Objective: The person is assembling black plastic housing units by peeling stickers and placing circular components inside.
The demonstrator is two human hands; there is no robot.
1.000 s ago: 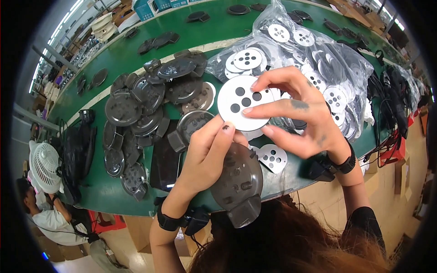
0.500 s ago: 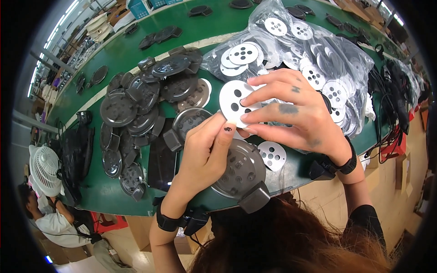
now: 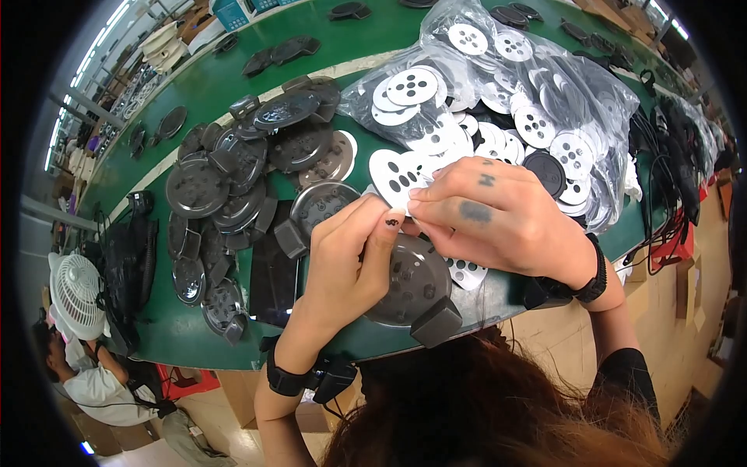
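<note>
Both my hands are at a round white disc with holes (image 3: 387, 168), lifted and tilted above the table. My left hand (image 3: 348, 257) pinches its lower edge between thumb and fingers. Beside it, my right hand (image 3: 498, 218) has its fingertips pressed together on the same edge, close to the left thumb. Part of the disc is hidden behind my fingers. Below the hands lies a dark, see-through round cover (image 3: 416, 284) with a block-shaped tab. Another white disc (image 3: 469, 274) lies to its right, partly under my right hand.
At the left is a heap of dark round covers (image 3: 198, 185), near a flat black panel (image 3: 274, 284). A clear plastic bag (image 3: 607, 89) spills white discs on the right. More covers (image 3: 292, 48) lie along the green table (image 3: 187, 62). A white fan (image 3: 76, 286) and another person (image 3: 97, 389) are at left.
My right hand has come down and its spread fingers have closed at the disc's lower edge, uncovering more discs behind. The left hand stays nearly in place.
</note>
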